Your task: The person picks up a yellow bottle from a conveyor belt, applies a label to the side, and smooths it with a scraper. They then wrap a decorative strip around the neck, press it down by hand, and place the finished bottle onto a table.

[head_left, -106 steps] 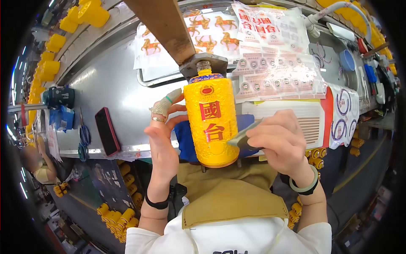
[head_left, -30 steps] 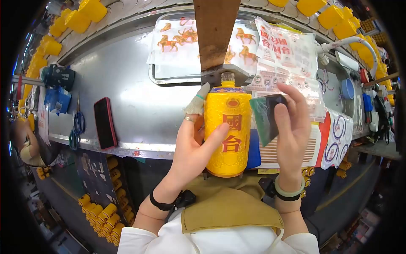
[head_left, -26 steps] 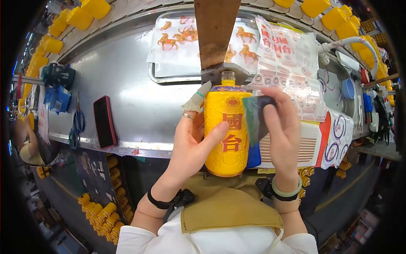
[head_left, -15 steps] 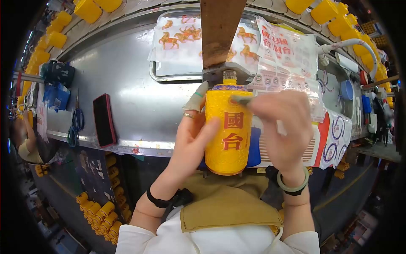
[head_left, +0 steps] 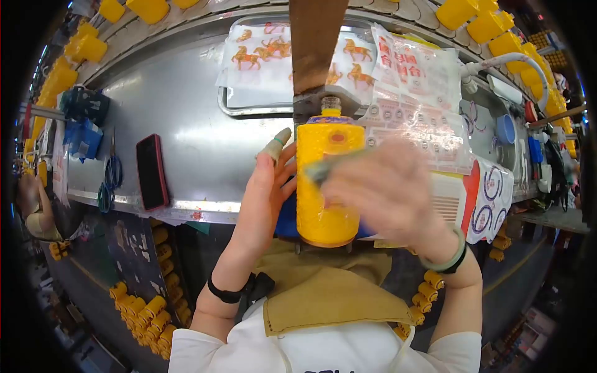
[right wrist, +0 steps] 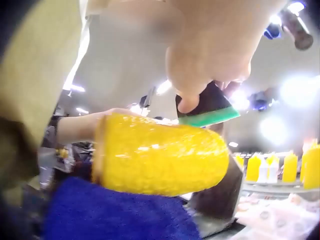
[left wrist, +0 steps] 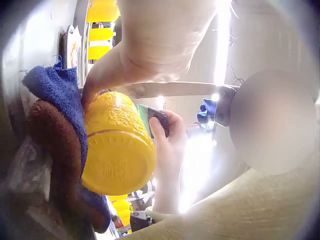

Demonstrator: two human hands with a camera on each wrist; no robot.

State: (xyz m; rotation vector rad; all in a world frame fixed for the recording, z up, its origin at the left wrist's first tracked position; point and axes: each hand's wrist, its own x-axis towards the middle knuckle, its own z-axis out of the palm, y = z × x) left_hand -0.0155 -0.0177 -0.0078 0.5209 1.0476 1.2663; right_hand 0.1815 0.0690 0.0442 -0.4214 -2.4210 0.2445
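A yellow embossed bottle with red characters lies neck-away against a metal bracket, over blue cloth. My right hand, blurred, pinches a dark scraper across the bottle's front, covering most of the characters. The scraper's green edge shows close above the bottle in the right wrist view; contact is unclear. On the bottle's left, my left hand has its thumb raised off the front and its fingers extended by the side; whether they touch is unclear. A pale cover sits on one left fingertip.
Left on the metal table are a phone, scissors and a blue box. A wooden beam rises behind the bottle. Printed sheets and a tray with horse decals lie behind. Yellow bottles line the back.
My left thumb has come off the bottle's front, and that hand has shifted left. My right hand has swept the scraper from the upper right of the bottle down and left across its front.
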